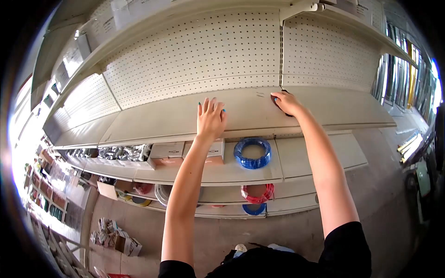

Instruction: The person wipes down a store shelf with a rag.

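My right hand [288, 104] presses a dark cloth [275, 100] onto the cream metal shelf [169, 118], near the perforated back panel. The cloth shows only at the edges of that hand, and its far fingers are partly hidden. To the left, my left hand [212, 119] is open over the same shelf, fingers spread and slightly blurred, holding nothing. Whether its palm touches the surface I cannot tell. Faint dark marks lie on the shelf between the two hands.
On the shelf below sit a blue coil [252, 154], cardboard boxes [167, 152] and a tray of metal parts [125, 154]. Lower down are a red coil [257, 193] and another blue coil [254, 210]. An upper shelf's bracket [301, 9] juts out overhead. Boxes [126, 244] stand on the floor.
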### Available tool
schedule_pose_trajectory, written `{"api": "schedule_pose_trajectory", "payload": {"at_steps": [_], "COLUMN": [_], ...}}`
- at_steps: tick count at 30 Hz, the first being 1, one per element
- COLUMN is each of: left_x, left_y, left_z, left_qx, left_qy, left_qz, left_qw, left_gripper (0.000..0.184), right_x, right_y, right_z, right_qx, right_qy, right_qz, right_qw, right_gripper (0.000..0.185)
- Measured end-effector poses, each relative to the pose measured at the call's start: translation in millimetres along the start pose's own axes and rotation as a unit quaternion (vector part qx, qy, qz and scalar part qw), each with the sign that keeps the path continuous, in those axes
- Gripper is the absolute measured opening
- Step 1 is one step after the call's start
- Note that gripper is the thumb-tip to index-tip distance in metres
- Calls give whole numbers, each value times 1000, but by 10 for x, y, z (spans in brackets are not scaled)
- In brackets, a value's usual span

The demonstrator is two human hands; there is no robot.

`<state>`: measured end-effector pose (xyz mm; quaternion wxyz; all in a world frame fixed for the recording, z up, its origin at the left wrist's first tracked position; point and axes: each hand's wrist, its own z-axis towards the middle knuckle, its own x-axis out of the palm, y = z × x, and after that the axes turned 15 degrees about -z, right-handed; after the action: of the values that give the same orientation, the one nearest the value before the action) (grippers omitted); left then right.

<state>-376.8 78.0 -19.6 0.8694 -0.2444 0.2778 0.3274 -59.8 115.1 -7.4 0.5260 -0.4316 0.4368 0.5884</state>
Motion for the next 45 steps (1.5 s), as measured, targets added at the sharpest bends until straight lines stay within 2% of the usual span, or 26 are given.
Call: {"api": "schedule_pose_trajectory", "payload": {"at_steps": [3,10,15,21,28,31,34,37,38,40,45], "left_x": [67,33,133,314,260,248,200,168,164,173,197], "left_y": [12,-32,-93,-239,-247,-252,-296,-313,-317,-340,-362], "left_z": [-18,-60,32,130,99,128,108,117,113,101,91], "left_qx": [28,-11,18,-8,-8,12,19,17,15,7,-3], "left_qy": [-10,7,-4,10,-7,-25,-22,-21,-19,-14,-1], "left_qz": [-2,-11,-32,-16,-65,-81,-93,-105,-106,-102,-76], "left_qw": [1000,1000,999,1000,998,996,995,994,994,995,997], "left_gripper": [29,31,31,31,27,24,22,21,21,21,27], "right_x": [17,-142,-282,-292,-108,-54,-156,-242,-207,-332,-498], "right_y": [-25,493,619,505,-135,-158,-92,18,42,142,277], "right_z": [-60,-509,-801,-696,-8,155,38,-182,-246,-436,-840], "right_qx": [-66,-214,-268,-254,-55,-49,-66,-168,-209,-251,-246], "right_qy": [-13,-30,-55,-65,-32,-29,-14,-42,-92,-81,-75], "right_qz": [20,76,81,84,81,62,113,114,103,83,57], "right_qw": [998,974,958,961,995,996,991,978,968,961,965], "right_gripper": [40,39,37,35,37,37,34,29,25,24,19]}}
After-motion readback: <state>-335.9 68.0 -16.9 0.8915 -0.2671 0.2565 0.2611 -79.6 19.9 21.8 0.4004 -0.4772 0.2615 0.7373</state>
